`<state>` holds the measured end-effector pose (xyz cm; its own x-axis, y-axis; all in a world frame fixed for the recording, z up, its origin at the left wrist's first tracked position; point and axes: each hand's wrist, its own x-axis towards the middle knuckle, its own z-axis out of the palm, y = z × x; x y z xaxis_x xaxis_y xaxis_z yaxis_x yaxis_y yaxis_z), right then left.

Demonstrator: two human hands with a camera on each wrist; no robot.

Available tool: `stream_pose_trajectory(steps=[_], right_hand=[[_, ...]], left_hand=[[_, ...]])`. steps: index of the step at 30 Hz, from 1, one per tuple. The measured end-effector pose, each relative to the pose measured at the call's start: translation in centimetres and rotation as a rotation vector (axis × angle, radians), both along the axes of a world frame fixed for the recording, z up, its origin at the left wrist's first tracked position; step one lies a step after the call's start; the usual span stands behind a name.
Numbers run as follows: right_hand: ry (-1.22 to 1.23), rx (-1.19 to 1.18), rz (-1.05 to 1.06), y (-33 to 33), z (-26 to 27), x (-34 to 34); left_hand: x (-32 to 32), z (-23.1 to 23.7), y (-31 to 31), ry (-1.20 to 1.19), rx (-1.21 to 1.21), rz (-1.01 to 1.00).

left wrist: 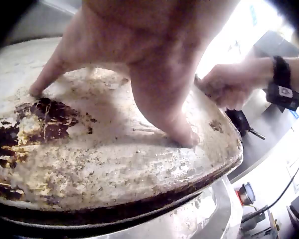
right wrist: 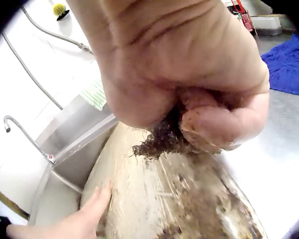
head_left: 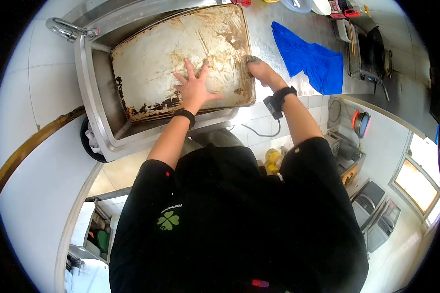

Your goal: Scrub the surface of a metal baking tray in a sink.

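Observation:
A large stained baking tray [head_left: 154, 58] lies across the sink [head_left: 86, 93], with brown, burnt patches along its near edge and right end. My left hand [head_left: 194, 92] presses on the tray with its fingers spread wide; in the left wrist view the thumb and fingertips touch the surface. At the tray's right edge, my right hand [head_left: 265, 73] grips a dark, frayed steel wool scourer [right wrist: 162, 137]. Its fingers are curled round the scourer, and strands stick out beneath the palm, right at the tray's scraped surface.
The metal faucet [head_left: 68, 29] rises at the sink's left corner. On the steel counter to the right lies a crumpled blue cloth [head_left: 310, 58]. Farther right, a black wok [head_left: 374, 51] stands by the stove. A cable hangs from the right wrist camera [head_left: 274, 105].

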<state>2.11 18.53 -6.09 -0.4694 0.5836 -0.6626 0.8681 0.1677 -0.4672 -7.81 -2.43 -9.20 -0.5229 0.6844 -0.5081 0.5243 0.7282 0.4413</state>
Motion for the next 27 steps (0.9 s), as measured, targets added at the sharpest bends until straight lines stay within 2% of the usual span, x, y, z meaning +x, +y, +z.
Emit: stream_pose_trajectory(steps=[3, 5, 6, 9, 12, 13, 14, 16, 18, 19, 22, 23, 24, 26, 27], right_hand=[[-0.118, -0.057, -0.011, -0.1, 0.8, 1.1], [-0.133, -0.05, 0.074, 0.1, 2.4, -0.5], [-0.161, 0.022, 0.171, 0.7, 1.8, -1.6], [-0.157, 0.121, 0.178, 1.9, 1.1, -3.2], [-0.228, 0.074, 0.179, 0.2, 2.8, -1.4], [-0.174, 0.124, 0.269, -0.5, 3.0, -0.3], [-0.242, 0.104, 0.162, -0.7, 1.9, 0.3], [-0.281, 0.082, 0.221, -0.6, 2.9, -0.3], [-0.24, 0.163, 0.236, 2.0, -1.0, -1.2], [-0.208, 0.238, 0.256, 2.2, -0.8, -2.1], [-0.261, 0.136, 0.211, 1.3, 2.6, -3.7], [-0.245, 0.133, 0.422, 1.5, 1.8, -2.7], [-0.237, 0.084, 0.304, 1.5, 0.1, -1.5], [-0.153, 0.021, 0.108, -0.1, 1.1, 0.1], [-0.154, 0.011, 0.119, -0.2, 1.5, -0.3]], left_hand=[[0.2, -0.2, -0.1, 0.013, -0.008, -0.006], [0.0, -0.2, 0.0, 0.042, 0.001, -0.017], [0.0, -0.3, 0.0, 0.035, -0.002, -0.02], [0.1, -0.2, 0.0, 0.024, 0.006, -0.021], [0.0, 0.0, 0.0, 0.024, 0.003, -0.021], [0.1, 0.1, 0.0, 0.026, -0.007, -0.021], [0.2, 0.0, -0.1, 0.021, -0.01, -0.019], [0.0, -0.1, 0.1, 0.023, -0.023, -0.025], [-0.1, 0.1, 0.1, 0.027, -0.013, -0.026], [0.0, 0.1, 0.0, 0.021, -0.008, -0.022], [0.1, -0.2, 0.0, 0.045, -0.024, -0.034], [0.1, -0.5, -0.2, 0.043, 0.002, -0.033], [-0.1, -0.4, -0.1, 0.046, -0.005, -0.025], [0.0, -0.2, -0.1, 0.042, -0.007, -0.027], [0.0, -0.3, -0.2, 0.046, 0.002, -0.032]])
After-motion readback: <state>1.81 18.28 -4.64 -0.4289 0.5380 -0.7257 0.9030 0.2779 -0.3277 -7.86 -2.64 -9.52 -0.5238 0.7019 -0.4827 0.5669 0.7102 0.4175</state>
